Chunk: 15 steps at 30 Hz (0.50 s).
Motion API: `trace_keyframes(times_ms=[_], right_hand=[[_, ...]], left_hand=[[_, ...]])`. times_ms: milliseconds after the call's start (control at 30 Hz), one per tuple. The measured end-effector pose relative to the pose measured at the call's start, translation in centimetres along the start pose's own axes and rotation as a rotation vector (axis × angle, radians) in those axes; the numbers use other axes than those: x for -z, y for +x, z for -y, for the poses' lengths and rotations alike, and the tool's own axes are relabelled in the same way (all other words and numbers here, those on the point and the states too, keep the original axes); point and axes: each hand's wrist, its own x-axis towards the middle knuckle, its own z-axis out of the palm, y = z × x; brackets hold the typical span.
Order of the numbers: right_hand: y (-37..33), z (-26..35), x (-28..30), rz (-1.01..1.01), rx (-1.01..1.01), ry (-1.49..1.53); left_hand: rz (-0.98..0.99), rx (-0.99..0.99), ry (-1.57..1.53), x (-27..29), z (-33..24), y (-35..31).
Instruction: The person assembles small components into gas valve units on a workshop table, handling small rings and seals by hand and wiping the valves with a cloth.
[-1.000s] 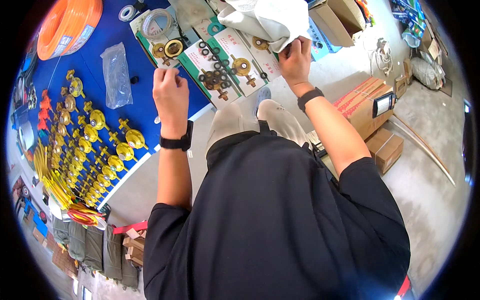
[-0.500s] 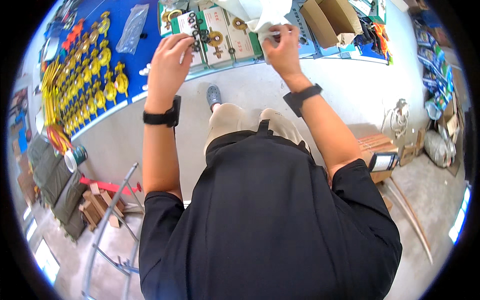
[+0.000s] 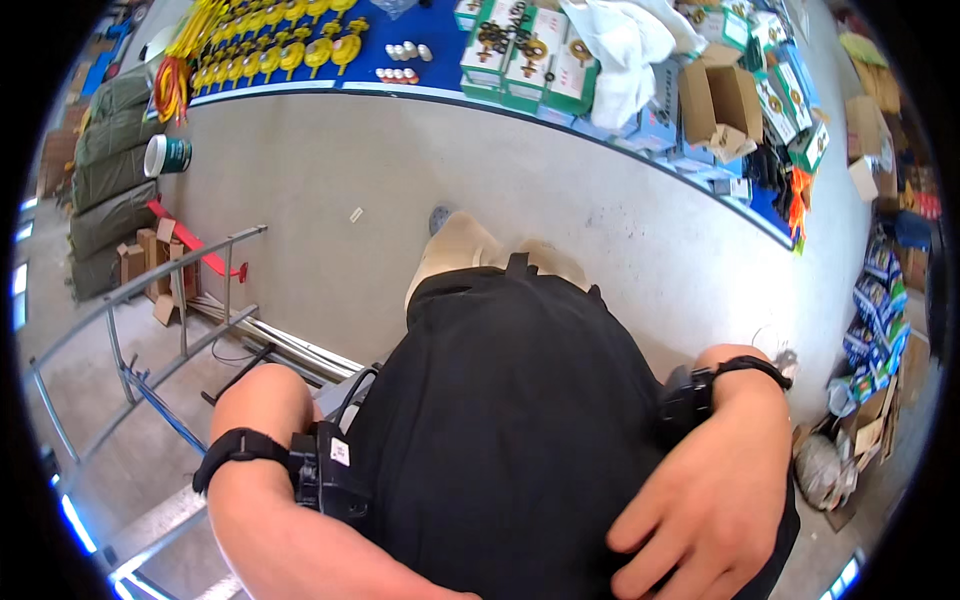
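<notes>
Both my hands are drawn back close against my body, over the black shirt (image 3: 480, 430). My right hand (image 3: 710, 500) rests at the shirt's right side, its fingers apart and slightly bent, with nothing seen in them. My left hand (image 3: 310, 550) reaches toward the shirt's lower left; its fingers are cut off by the lower edge. Each wrist bears a black strapped device, the left one (image 3: 330, 470) and the right one (image 3: 688, 405). Away on the blue table (image 3: 440, 50), black rings (image 3: 497, 38) lie on green-and-white boxes (image 3: 530, 65), beside a white plastic bag (image 3: 625, 65).
Rows of yellow valve-like fittings (image 3: 290, 55) and small white-capped pieces (image 3: 408, 50) lie on the table. An open cardboard box (image 3: 720, 105) stands at its right. A metal frame (image 3: 180, 300), a green tub (image 3: 168, 154) and rolled green bundles (image 3: 112, 190) are at left.
Both hands have left the boxes, rings and white bag and come back to my body. The view has shifted, and the table now sits farther away and to the right.
</notes>
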Motion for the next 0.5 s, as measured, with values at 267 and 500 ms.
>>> trace_keyframes(times_ms=[267, 500], right_hand=[[5.9, 6.3, 2.2, -0.058, -0.417, -0.717], [16.0, 3.2, 5.5, -0.056, -0.611, -1.262]], left_hand=[[-0.182, 0.426, 0.191, 5.0, -6.6, -0.7], [-0.581, 0.704, 0.676, 6.7, -19.5, -6.6]])
